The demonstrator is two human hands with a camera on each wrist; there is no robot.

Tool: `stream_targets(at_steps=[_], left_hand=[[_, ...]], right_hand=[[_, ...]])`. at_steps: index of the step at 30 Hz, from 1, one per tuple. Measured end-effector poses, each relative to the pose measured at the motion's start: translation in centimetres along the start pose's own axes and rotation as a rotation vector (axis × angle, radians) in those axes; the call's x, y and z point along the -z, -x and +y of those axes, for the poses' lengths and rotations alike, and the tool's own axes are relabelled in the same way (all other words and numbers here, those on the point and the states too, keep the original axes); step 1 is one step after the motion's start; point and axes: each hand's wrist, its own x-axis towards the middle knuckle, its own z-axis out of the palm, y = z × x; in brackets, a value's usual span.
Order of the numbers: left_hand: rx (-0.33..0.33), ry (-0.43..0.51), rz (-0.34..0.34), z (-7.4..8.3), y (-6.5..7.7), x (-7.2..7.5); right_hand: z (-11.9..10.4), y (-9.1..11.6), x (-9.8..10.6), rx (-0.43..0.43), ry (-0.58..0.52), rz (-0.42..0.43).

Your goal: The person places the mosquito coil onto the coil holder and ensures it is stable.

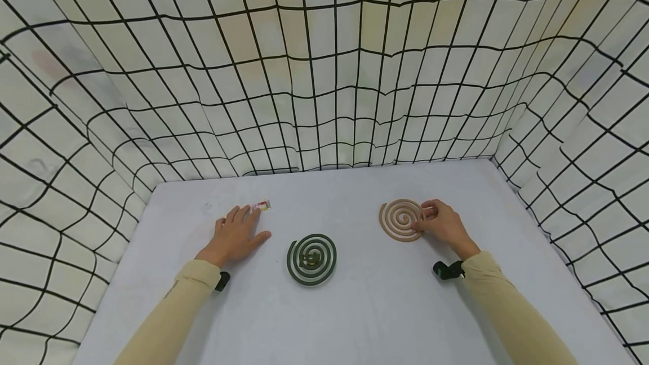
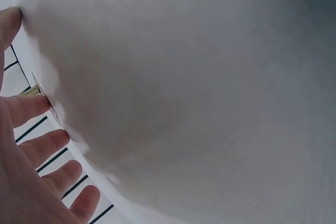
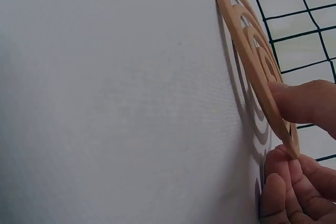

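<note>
My right hand [image 1: 446, 224] pinches the outer edge of a tan mosquito coil [image 1: 400, 219] between thumb and fingers. In the right wrist view the coil [image 3: 247, 51] is tilted, with its spiral shadow on the white surface beneath it. My left hand [image 1: 235, 236] lies with fingers spread on the table's left part. Its index fingertip is right at a small flat red, white and yellow packet [image 1: 263, 205], which shows edge-on in the left wrist view. Between the hands lies a green mosquito coil [image 1: 311, 281] with a small greenish-brown piece [image 1: 310, 258] at its centre.
A white-covered table [image 1: 365, 308] carries everything. Black netting [image 1: 324, 94] over pale walls rises at the back and both sides. A dark wrist camera [image 1: 448, 270] sits under the right sleeve, another dark device [image 1: 222, 281] under the left.
</note>
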Motion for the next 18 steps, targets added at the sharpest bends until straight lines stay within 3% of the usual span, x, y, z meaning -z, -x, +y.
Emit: stream_targets(at_steps=[18], left_hand=[[-0.023,0.007,-0.013,0.59,-0.53,-0.09]], right_hand=[[0.82,-0.16,-0.01,0.016,-0.26,-0.059]])
